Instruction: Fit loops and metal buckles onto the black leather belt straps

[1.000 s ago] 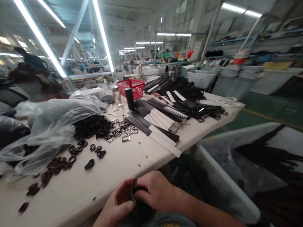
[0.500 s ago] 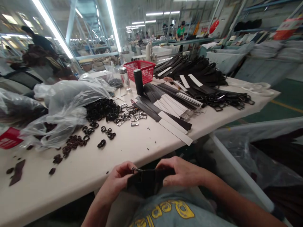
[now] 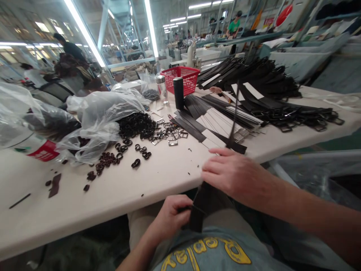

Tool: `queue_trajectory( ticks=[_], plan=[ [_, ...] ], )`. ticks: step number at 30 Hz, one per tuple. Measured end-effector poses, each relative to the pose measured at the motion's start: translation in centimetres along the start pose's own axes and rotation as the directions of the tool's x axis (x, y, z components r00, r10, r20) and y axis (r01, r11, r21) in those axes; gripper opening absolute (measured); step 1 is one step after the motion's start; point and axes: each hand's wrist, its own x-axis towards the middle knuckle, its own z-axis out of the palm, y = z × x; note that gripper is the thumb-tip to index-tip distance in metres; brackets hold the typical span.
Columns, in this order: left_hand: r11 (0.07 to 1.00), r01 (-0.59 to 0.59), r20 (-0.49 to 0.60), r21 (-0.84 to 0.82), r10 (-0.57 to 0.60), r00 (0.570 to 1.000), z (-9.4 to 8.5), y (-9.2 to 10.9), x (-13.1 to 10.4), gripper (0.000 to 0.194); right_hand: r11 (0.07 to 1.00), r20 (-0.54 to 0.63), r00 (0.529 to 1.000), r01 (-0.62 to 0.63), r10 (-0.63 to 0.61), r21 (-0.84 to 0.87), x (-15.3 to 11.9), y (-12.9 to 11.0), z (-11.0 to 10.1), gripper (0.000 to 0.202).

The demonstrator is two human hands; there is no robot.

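A dark strap (image 3: 213, 195) hangs over my lap below the table's front edge. My left hand (image 3: 176, 212) is closed on its lower end, near a thin metal piece. Higher and to the right, my right hand (image 3: 225, 171) is closed around the strap, whose narrow part stands up above the fingers. Beyond that hand, dark straps with white ends (image 3: 214, 122) lie fanned out on the table. Metal buckles (image 3: 169, 133) are scattered left of them, beside a heap of black loops (image 3: 135, 126). Small brown loops (image 3: 107, 162) lie nearer.
A red basket (image 3: 183, 81), a dark cylinder (image 3: 178, 93) and a clear bottle (image 3: 162, 90) stand at the back. Plastic bags (image 3: 96, 109) cover the table's left side. More buckled straps (image 3: 299, 116) are piled right. A bin (image 3: 307, 165) stands beside the table. People are in the distance.
My right hand has risen and moved out over the table edge, drawing the strap upward. My left hand stays low with the strap's lower end. The view has shifted left.
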Motion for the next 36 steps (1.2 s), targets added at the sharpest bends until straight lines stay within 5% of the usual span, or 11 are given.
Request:
queue_trajectory(
  ticks=[4, 7, 12, 19, 25, 29, 36],
  plan=[
    [0.942, -0.011, -0.287, -0.336, -0.091, 0.954, -0.1, -1.6, 1.2, 0.024, 0.981, -0.246, 0.959, -0.097, 0.137, 0.166, 2.2, 1.3, 1.4, 0.020],
    [0.884, -0.104, -0.398, -0.456, -0.099, 0.912, -0.2, -2.2, 2.1, 0.021, 0.921, -0.218, 0.921, -0.254, 0.324, 0.295, 1.4, 2.2, 4.2, 0.021],
    [0.818, -0.126, -0.398, -0.562, -0.133, 0.908, 0.8, -1.9, 2.9, 0.023, 0.618, 0.152, 0.949, -0.298, 0.277, 0.728, 0.1, 2.1, 9.2, 0.037],
    [0.789, -0.136, -0.432, -0.599, -0.176, 0.885, 2.8, -1.9, 3.5, 0.026, 0.135, 0.109, 0.869, -0.197, 0.483, 0.971, 0.4, 0.6, 13.3, 0.050],
    [0.769, -0.107, -0.414, -0.631, -0.216, 0.884, 3.5, -2.0, 4.1, 0.031, -0.093, 0.142, 0.752, -0.108, 0.643, 0.990, 0.7, -0.3, 14.2, 0.043],
    [0.745, -0.116, -0.422, -0.657, -0.236, 0.875, 3.8, -2.0, 4.6, 0.030, -0.101, 0.143, 0.725, -0.101, 0.674, 0.990, 1.3, -0.3, 14.2, 0.041],
    [0.734, -0.136, -0.447, -0.665, -0.246, 0.860, 3.5, -2.0, 5.2, 0.035, 0.175, -0.010, 0.724, -0.153, 0.690, 0.973, 2.3, 0.4, 14.5, 0.045]
  ],
)
